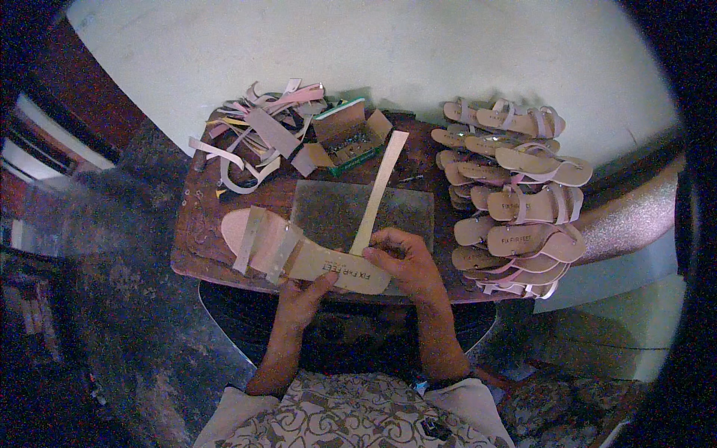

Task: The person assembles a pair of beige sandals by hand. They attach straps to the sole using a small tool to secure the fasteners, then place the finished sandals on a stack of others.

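A beige sandal lies sideways in my grip above the near edge of the table, its toe end to the left. Two straps cross its front half, one beige and one clear-looking. My left hand holds it from the near side, thumb on top of the footbed and the other fingers hidden underneath. At the heel end, my right hand pinches the lower end of a long pale strap against the sandal's far edge. From there the strap stands up and leans slightly right, its upper end free.
On the wooden table, a dark flat slab lies behind the sandal. Loose straps are heaped at the back left, beside an open carton of small metal pieces. Stacked sandals fill the right side. Beyond them is a speckled brownish shape.
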`<state>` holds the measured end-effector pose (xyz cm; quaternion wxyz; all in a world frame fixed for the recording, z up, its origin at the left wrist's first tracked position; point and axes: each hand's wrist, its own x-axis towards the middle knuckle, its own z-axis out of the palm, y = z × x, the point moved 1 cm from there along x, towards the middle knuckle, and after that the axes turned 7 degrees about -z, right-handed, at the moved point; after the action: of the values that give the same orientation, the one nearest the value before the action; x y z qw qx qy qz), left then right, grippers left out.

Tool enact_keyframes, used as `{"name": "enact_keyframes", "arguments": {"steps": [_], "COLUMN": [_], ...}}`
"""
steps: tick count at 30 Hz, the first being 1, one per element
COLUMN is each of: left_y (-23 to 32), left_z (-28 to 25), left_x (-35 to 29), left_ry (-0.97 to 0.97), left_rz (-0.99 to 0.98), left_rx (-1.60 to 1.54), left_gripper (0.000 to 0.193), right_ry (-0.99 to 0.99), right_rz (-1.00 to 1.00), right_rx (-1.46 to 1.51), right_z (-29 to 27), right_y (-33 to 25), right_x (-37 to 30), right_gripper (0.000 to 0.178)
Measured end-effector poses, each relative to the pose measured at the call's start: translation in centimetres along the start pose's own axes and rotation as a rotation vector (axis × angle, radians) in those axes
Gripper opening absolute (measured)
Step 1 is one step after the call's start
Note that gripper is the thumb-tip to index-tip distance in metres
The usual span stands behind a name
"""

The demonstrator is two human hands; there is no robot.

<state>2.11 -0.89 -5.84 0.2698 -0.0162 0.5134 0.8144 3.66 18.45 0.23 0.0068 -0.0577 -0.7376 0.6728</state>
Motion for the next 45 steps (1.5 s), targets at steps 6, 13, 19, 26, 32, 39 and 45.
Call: {"name": "enact_keyframes", "arguments": {"steps": [6,13,19,26,32,39,45], "left_y": [-0.1,-0.6,-1.3,-2.4,-4.4,1.6,3.5], "left_z": [-0.2,-0.3,-0.6,-2.5,-3.8,-4.4,-5.2], "left_x": [0.1,0.5,1.9,2.5,3.3,5.0,6.8], "left_ry": [0.001,0.031,0.022,0.159,0.231,0.369,0.452], "left_rz": [-0.041,-0.073,-0.029,-0.098,-0.069,0.056,0.120], "left_rx": [-0.032,-0.045,-0.031,0.151,-0.105,0.044,0.119], "left_gripper": [0.042,0.039,0.038,0.039,0.037,0.028,0.021], "right_ry": [-0.065,-0.065,-0.097,-0.111,-0.159,-0.042,0.295], "right_rz": [-0.077,-0.026,-0.034,-0.156,-0.016,-0.029,-0.099], "right_rx": [-0.051,-0.005,0.013,-0.134,-0.027,-0.143,-0.229], "right_z": [-0.1,0.2,0.0,-0.1,0.7,0.1,-2.2], "right_y": [0.0,0.0,1.2,1.7,2.1,1.1,2.8], "right_x": [0.2,0.3,1.3,2.4,3.9,7.5,11.1], "right_gripper": [0.012,0.012,0.014,0.015,0.015,0.017,0.016]}}
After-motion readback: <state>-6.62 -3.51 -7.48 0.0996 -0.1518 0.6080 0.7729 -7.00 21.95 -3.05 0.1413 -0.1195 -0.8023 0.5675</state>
